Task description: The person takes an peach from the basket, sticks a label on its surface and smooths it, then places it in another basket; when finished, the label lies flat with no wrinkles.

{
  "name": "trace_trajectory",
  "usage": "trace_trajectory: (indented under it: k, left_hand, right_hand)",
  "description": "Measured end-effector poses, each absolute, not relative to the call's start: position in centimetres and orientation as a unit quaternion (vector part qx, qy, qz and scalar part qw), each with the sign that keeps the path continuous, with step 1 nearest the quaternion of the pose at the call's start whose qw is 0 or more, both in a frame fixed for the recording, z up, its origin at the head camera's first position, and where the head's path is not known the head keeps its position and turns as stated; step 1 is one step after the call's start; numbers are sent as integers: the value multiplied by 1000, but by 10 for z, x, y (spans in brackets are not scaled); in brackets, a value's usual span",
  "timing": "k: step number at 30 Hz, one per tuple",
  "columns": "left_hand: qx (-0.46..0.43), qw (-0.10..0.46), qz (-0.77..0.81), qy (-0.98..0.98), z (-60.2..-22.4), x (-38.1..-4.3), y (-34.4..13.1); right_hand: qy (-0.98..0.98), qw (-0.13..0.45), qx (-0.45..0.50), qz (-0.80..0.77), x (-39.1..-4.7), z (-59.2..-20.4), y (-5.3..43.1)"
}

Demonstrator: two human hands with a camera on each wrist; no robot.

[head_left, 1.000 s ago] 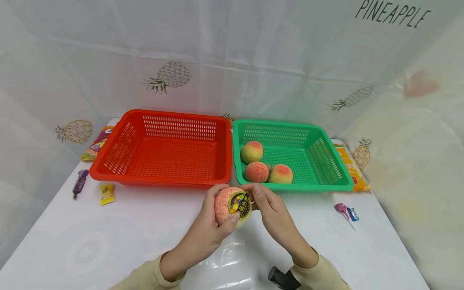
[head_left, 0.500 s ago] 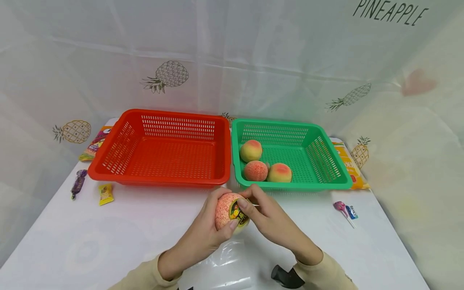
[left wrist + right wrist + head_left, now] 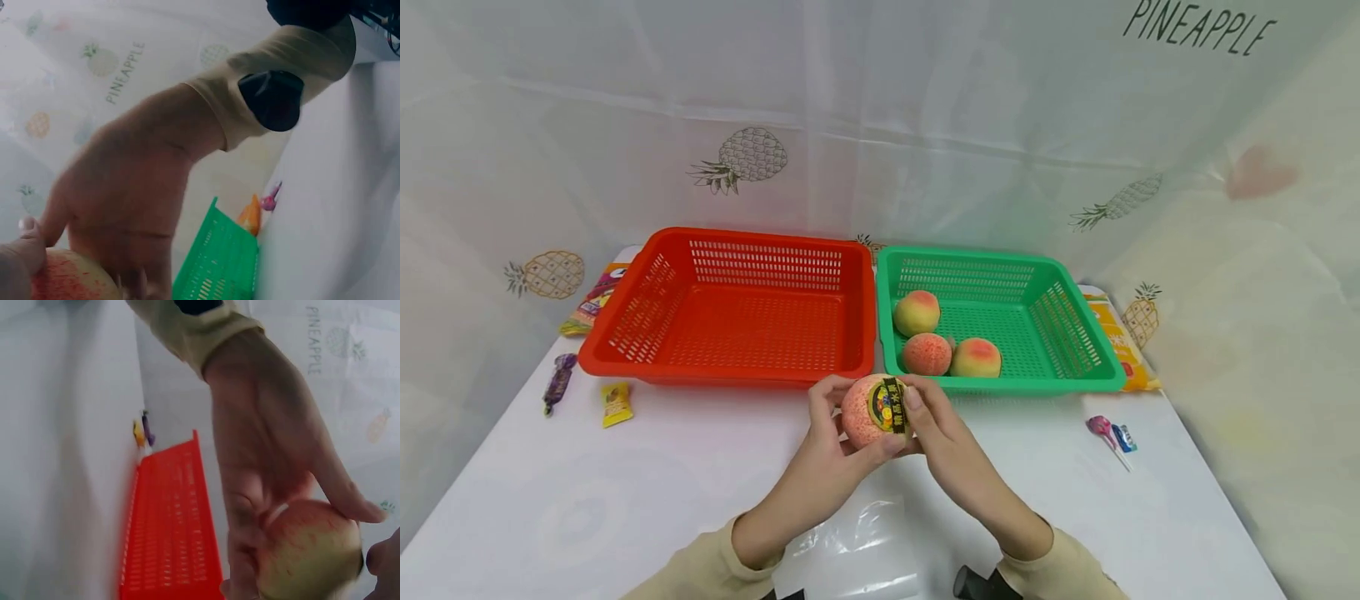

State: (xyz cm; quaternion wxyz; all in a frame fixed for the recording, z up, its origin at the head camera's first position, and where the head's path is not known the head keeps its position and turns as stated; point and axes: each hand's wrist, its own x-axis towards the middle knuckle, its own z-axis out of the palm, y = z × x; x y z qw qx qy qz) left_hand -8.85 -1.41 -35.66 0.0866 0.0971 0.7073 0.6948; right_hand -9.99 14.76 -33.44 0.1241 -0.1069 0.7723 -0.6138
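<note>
A pink-and-yellow peach (image 3: 859,414) with a round dark fruit label (image 3: 886,406) is held up between both hands in the head view, in front of the baskets. My left hand (image 3: 823,458) grips it from the left, thumb along its lower front. From the right, my right hand (image 3: 958,462) holds the other side, its thumb at the label's edge. The right wrist view shows the peach (image 3: 309,556) against the left palm, its yellow side showing. Only part of the peach (image 3: 72,278) appears at the bottom of the left wrist view.
A red basket (image 3: 730,372) stands behind at left, beside a green basket (image 3: 1037,385) with several peaches (image 3: 927,354). Snack bags (image 3: 1120,346) flank them. Small wrapped candies (image 3: 617,404) lie left, a lollipop (image 3: 1101,429) right. Clear plastic (image 3: 865,542) lies under the forearms.
The peach has been raised slightly toward the baskets and turned so the label's dark strip shows upright. The right thumb moved onto the label, then back to its right edge.
</note>
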Motion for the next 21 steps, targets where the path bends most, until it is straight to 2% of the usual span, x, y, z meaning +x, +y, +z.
trace_trajectory:
  k: [2,8,13,18,21]
  left_hand:
    - [95,95,684,717,-355,-89,-13]
    - [93,109,649,747,-342,-90,-9]
    - [83,120,677,721,-332,-88,-10]
    - [63,154,722,672,-337,-98,-16]
    - [53,163,728,664,-341,-106,-19]
  right_hand:
    - [779,128,-121,-602,-97,-337,144]
    - [810,75,-147,-562,-95,-346,140]
    - [812,59,-171,-554,-95,-347,141]
    - [790,58,-117,-600,-94,-335,145]
    - [779,23,-95,-619,-99,-329,158]
